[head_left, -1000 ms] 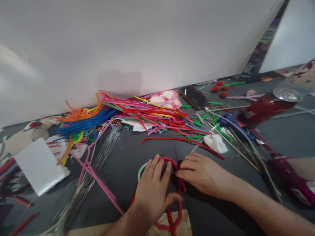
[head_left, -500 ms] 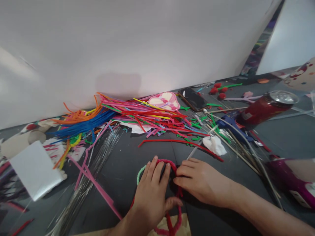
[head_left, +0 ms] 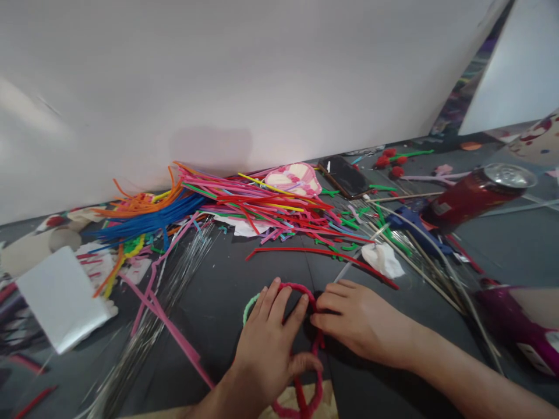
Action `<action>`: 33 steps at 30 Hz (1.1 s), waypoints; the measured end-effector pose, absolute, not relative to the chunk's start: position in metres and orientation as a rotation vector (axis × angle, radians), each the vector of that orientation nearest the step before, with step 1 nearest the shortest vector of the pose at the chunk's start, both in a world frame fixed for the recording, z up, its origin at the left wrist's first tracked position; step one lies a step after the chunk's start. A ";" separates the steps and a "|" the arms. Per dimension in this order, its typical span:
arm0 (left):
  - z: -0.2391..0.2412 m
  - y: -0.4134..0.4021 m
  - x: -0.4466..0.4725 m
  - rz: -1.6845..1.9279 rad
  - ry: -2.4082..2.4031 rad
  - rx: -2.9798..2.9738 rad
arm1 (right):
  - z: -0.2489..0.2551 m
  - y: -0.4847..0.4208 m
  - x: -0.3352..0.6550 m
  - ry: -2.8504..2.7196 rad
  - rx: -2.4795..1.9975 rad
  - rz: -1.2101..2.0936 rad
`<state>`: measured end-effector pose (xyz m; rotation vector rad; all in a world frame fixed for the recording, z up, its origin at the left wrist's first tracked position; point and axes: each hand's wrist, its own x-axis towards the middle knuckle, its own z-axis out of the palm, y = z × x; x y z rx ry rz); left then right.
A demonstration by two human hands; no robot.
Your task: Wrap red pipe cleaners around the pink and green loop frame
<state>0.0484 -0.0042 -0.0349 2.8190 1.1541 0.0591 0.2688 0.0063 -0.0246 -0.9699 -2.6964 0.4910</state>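
Observation:
My left hand (head_left: 271,343) lies flat, fingers spread, pressing down on a looped shape of red, pink and green pipe cleaners (head_left: 308,372) on the dark table (head_left: 218,302). My right hand (head_left: 356,320) rests just to its right, fingertips curled together and pinching the red loop near its top. Part of the shape is hidden under both hands. A long red pipe cleaner (head_left: 305,251) lies just beyond them.
A heap of coloured pipe cleaners (head_left: 244,203) lies against the white wall. A phone (head_left: 345,176), a red can (head_left: 471,195), thin wooden sticks (head_left: 419,256), a blue glue gun (head_left: 410,224), a purple tool (head_left: 515,326) at right. White foam (head_left: 61,299) and silver wires (head_left: 174,273) at left.
Both hands have stayed on the loop; the right fingertips have drawn slightly closer to the left hand. The view has shifted a little.

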 end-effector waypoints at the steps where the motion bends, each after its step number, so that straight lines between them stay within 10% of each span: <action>1: -0.035 -0.004 0.048 0.061 1.155 2.816 | -0.025 0.006 0.269 -2.696 -0.967 0.495; 33: -0.025 -0.002 0.045 0.079 1.038 2.690 | -0.021 -0.002 0.259 -2.772 -0.899 0.509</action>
